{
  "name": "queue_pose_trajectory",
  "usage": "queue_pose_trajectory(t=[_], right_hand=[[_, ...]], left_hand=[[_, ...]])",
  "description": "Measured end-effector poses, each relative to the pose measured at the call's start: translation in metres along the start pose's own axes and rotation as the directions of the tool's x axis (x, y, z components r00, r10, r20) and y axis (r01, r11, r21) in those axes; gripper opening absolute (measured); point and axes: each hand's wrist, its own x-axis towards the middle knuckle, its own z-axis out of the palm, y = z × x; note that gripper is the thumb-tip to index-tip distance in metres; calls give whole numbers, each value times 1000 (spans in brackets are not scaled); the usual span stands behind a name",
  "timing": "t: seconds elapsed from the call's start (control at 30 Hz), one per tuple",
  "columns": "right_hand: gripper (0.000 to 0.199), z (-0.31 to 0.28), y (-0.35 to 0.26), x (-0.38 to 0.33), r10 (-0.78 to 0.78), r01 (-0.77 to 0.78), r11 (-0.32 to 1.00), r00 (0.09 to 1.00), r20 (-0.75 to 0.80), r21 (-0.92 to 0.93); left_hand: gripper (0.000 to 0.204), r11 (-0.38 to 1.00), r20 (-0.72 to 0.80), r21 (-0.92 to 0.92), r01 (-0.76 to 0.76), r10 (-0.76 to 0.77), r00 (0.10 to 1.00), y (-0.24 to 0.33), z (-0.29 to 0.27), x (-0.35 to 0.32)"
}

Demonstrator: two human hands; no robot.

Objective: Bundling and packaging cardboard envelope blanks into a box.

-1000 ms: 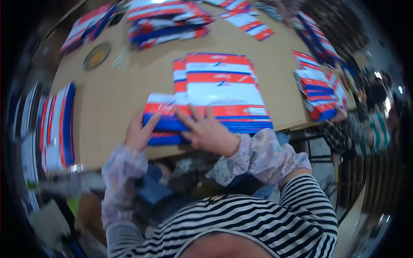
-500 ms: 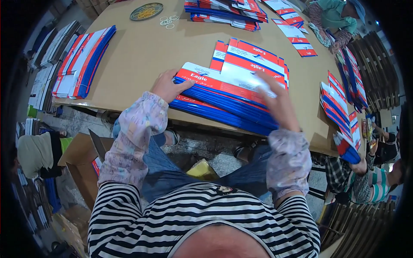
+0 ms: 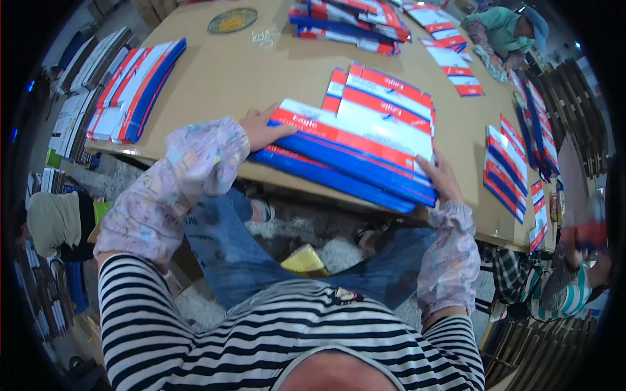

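Note:
A stack of flat folded cartons [image 3: 372, 146], printed in red, white and blue, lies at the table's near edge. Its blue folded edges face me, and the upper layer sits slightly offset from the cartons beneath. My left hand [image 3: 266, 128] holds the stack's left end, thumb on top and fingers behind the corner. At the right end, my right hand [image 3: 445, 179] is curled around the side with fingertips on the top carton. More flat cartons [image 3: 385, 81] lie just behind, partly covered by the front ones.
Other carton stacks stand on the brown table [image 3: 215, 85]: one at left [image 3: 137, 91], a taller pile [image 3: 349, 26] at the back, several at right [image 3: 505, 169]. A round dish of rubber bands [image 3: 233, 21] sits at the far left. Co-workers [image 3: 502, 39] are at the right side.
My right hand has come down from above the cartons to their right end. My left hand stays at the left corner. At far right, a co-worker has moved cartons off the table edge.

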Motion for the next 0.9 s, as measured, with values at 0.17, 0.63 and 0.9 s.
queue_pose_trajectory(t=[0.17, 0.63, 0.9], right_hand=[[66, 9, 21, -1, -68, 77, 975, 997, -48, 210], [59, 6, 6, -26, 198, -174, 779, 980, 28, 602], [52, -12, -20, -13, -246, 383, 787, 914, -323, 484]], left_hand=[[82, 907, -110, -401, -128, 91, 990, -20, 25, 12], [59, 406, -567, -729, -551, 92, 818, 15, 37, -32], [83, 197, -747, -596, -779, 222, 627, 29, -3, -29]])
